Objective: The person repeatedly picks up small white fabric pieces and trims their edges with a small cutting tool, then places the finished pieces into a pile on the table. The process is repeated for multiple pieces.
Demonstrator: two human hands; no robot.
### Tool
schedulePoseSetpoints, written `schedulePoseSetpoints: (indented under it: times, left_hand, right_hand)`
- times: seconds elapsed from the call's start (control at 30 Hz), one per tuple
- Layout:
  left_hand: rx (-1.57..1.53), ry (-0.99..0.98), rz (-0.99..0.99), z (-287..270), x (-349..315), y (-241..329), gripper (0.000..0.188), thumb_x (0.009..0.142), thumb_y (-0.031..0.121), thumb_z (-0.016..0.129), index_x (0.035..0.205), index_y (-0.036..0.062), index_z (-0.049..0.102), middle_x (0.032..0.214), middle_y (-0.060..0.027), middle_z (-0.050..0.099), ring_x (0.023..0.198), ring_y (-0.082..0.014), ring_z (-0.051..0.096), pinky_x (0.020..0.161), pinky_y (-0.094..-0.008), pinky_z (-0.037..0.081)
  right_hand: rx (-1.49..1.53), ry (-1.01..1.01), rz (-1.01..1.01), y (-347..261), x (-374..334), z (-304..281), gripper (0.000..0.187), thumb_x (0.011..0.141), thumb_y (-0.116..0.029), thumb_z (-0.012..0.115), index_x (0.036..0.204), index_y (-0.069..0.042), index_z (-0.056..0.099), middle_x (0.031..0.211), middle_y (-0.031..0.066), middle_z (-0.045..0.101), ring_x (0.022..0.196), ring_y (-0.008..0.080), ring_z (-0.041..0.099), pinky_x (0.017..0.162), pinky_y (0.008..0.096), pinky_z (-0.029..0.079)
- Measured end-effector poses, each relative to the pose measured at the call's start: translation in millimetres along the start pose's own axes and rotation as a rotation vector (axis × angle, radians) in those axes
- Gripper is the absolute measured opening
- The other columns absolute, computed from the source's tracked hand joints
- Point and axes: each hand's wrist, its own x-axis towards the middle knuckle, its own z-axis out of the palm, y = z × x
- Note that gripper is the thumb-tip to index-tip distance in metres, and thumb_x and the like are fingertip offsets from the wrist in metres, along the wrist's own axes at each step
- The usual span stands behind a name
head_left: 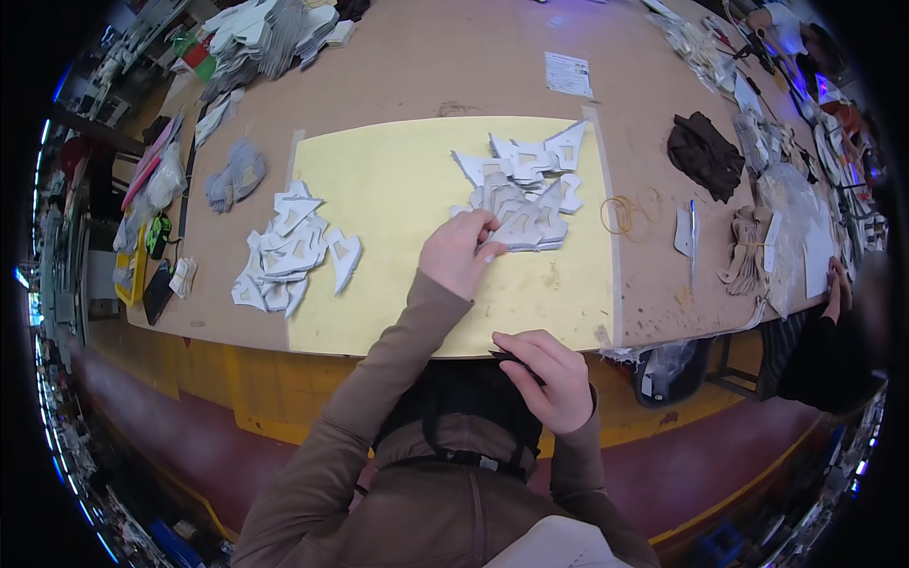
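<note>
My left hand (461,251) is at the near left edge of a pile of white cut-out pieces (530,204), thumb and fingers closed on the edge of one piece. Closer to me, at the table's front edge, my right hand (551,379) is closed around a small dark pointed tool (500,356); most of it is hidden in the fingers. A second heap of similar white pieces (284,251) lies on the left of the yellow sheet (398,189), with one piece (343,257) apart at its right.
Grey pieces (237,175) lie left of the sheet. To its right are rubber bands (625,213), a dark cloth (704,156), a silver pen-like stick (693,246) and a tied brown bundle (748,251). Another person's hand (838,289) rests at the right edge. Stacked pieces (265,38) stand far left.
</note>
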Motion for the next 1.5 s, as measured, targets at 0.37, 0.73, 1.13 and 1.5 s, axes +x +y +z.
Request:
schedulePoseSetpoints:
  times: [0.37, 0.73, 1.13, 1.5]
  left_hand:
    - [-0.620, -0.222, -0.360, -28, -75, -5, 0.015, 0.087, 0.004, 0.073, 0.097, -0.0039, 0.066, 0.090, -0.0041, 0.065, 0.077, -0.0079, 0.059, 0.073, -0.0222, 0.049]
    - [-0.847, -0.258, -0.264, -27, -82, 13, 0.014, 0.090, 0.001, 0.069, 0.101, -0.0077, 0.065, 0.090, -0.0015, 0.060, 0.077, -0.0044, 0.051, 0.068, -0.0203, 0.042]
    - [-0.892, -0.238, -0.174, -28, -86, 18, 0.013, 0.090, 0.000, 0.068, 0.099, -0.0086, 0.065, 0.092, -0.0066, 0.060, 0.081, -0.0096, 0.053, 0.072, -0.0240, 0.043]
    - [-0.781, -0.173, -0.038, -22, -89, 21, 0.011, 0.088, -0.003, 0.069, 0.097, -0.0076, 0.066, 0.092, -0.0079, 0.062, 0.078, -0.0107, 0.053, 0.070, -0.0248, 0.044]
  right_hand:
    - [0.026, 0.151, 0.034, 14, -7, 19, 0.035, 0.084, 0.000, 0.071, 0.118, -0.004, 0.067, 0.095, 0.0116, 0.065, 0.077, 0.0248, 0.065, 0.066, 0.0324, 0.052]
    - [-0.063, 0.312, 0.019, 5, 6, 17, 0.034, 0.081, 0.005, 0.071, 0.115, 0.001, 0.068, 0.091, 0.0126, 0.065, 0.073, 0.0196, 0.060, 0.066, 0.0280, 0.049]
    - [0.067, 0.357, 0.059, 3, 2, 23, 0.035, 0.081, 0.007, 0.070, 0.115, 0.002, 0.067, 0.084, 0.0089, 0.062, 0.066, 0.0133, 0.052, 0.060, 0.0247, 0.042]
    - [0.037, 0.375, 0.016, 3, 2, 18, 0.037, 0.080, 0.006, 0.072, 0.116, -0.001, 0.068, 0.088, 0.0135, 0.065, 0.073, 0.0230, 0.064, 0.064, 0.0303, 0.051]
